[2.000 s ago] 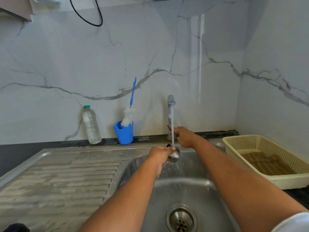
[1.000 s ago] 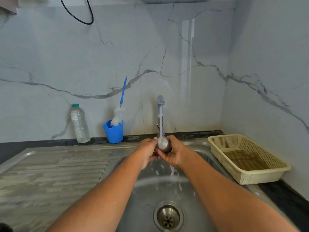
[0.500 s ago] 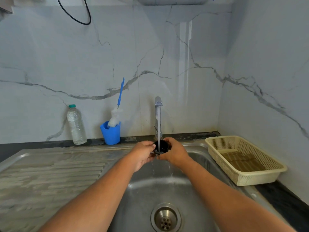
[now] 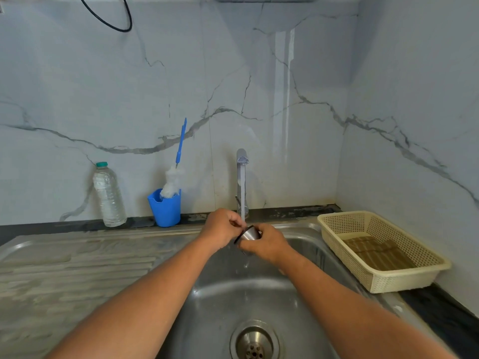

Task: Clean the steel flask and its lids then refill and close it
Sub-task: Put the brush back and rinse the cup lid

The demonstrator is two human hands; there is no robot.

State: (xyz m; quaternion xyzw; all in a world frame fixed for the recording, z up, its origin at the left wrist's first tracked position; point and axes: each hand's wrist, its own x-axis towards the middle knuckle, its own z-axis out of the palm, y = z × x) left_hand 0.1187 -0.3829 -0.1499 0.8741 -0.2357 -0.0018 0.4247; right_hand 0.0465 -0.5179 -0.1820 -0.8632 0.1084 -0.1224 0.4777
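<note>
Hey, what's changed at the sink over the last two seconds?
The right hand left the lever of the tap and came to the steel lid, which both it and the left hand now grip. The lid was turned under the stream: dark inside up before, steel side showing now. Unchanged: tap running, water bottle, blue cup with brush, basket.
</note>
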